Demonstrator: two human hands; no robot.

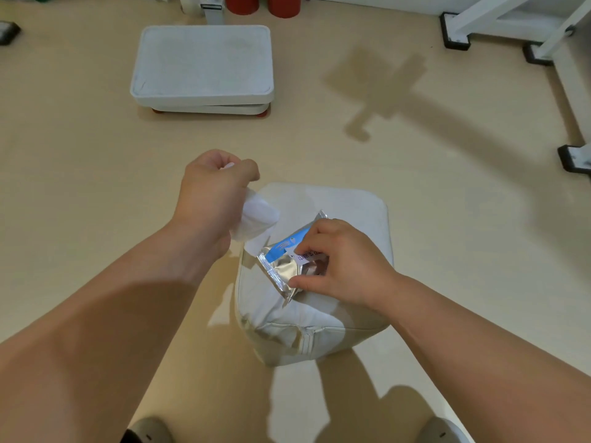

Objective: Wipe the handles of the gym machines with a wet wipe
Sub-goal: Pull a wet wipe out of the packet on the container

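Note:
A silver and blue wet wipe packet lies on a white padded seat in front of me. My right hand presses on the packet, thumb at its lower edge and fingers on its label flap. My left hand is closed around a white wet wipe, which hangs from the fist just above and left of the packet. No machine handle is in view.
A white padded platform sits on the beige floor ahead. White machine frame legs with black feet stand at the upper right. Two red cylinders are at the top edge. My shoes show at the bottom.

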